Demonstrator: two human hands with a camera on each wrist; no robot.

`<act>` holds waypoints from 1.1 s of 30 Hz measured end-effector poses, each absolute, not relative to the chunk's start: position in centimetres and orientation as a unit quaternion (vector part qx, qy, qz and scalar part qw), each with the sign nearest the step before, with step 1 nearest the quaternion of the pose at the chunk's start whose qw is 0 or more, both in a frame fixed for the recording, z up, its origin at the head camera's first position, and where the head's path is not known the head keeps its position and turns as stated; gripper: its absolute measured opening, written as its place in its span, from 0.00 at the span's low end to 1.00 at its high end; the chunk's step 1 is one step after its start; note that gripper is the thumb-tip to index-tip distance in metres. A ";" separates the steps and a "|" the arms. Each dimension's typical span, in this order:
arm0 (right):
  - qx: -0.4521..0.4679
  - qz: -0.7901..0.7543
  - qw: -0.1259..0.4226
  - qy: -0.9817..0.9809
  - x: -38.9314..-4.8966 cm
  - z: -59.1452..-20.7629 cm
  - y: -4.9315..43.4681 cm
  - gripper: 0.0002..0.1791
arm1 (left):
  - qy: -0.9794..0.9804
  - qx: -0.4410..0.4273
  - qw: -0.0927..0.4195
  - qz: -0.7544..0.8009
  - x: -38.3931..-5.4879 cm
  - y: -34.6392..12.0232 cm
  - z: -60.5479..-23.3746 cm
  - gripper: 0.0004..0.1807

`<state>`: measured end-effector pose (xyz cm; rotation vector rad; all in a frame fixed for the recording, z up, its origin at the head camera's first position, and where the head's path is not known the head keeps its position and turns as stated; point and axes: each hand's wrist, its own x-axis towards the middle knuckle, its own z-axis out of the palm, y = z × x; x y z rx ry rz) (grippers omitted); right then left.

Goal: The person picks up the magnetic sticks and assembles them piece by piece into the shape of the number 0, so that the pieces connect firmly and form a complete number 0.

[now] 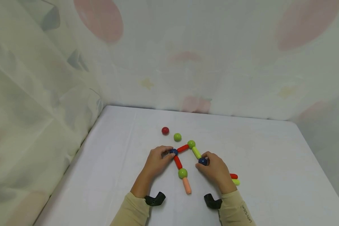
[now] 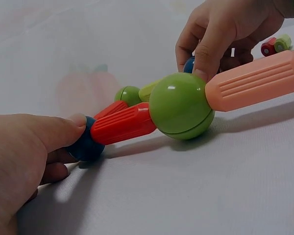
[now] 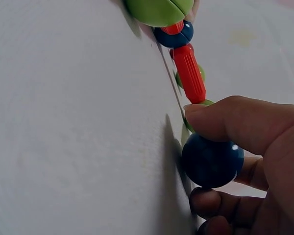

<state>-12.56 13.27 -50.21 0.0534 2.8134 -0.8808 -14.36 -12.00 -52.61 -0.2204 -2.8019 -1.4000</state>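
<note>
A chain of balls and ribbed rods lies bent on the white table. My left hand (image 1: pixel 158 160) pinches a dark blue ball (image 1: pixel 173 152), from which two red rods branch. One red rod (image 1: pixel 183 148) runs to a green ball (image 1: pixel 191 144), then a yellow-green rod (image 1: pixel 196 152) leads to a second blue ball (image 1: pixel 202 161). That second ball (image 3: pixel 212 160) is held between thumb and fingers of my right hand (image 1: pixel 214 168). The other red rod (image 2: pixel 123 122) joins a nearer green ball (image 2: pixel 181 105), which carries a peach rod (image 2: pixel 255 81) pointing toward me.
Behind the chain sit a loose red ball (image 1: pixel 165 131) and a loose green ball (image 1: pixel 177 137). Beside my right wrist lie a red rod (image 1: pixel 234 176) and a yellow-green rod (image 1: pixel 236 182), partly hidden by it. A patterned curtain (image 1: pixel 186 62) rises along the table's back edge.
</note>
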 end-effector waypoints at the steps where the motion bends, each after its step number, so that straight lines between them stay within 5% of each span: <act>1: 0.019 -0.301 0.098 0.948 -12.5 -50.2 13.3 0.24 | -0.892 -0.069 0.001 -0.446 -14.4 -12.0 -52.6 0.17; 22: 0.002 -0.314 0.114 0.943 -12.1 -49.2 14.0 0.29 | -0.894 -0.050 -0.008 -0.446 -14.4 -11.9 -52.8 0.17; 33: -0.014 -0.331 0.133 0.934 -12.0 -46.6 19.7 0.26 | -0.894 -0.055 -0.005 -0.444 -14.5 -12.0 -52.9 0.18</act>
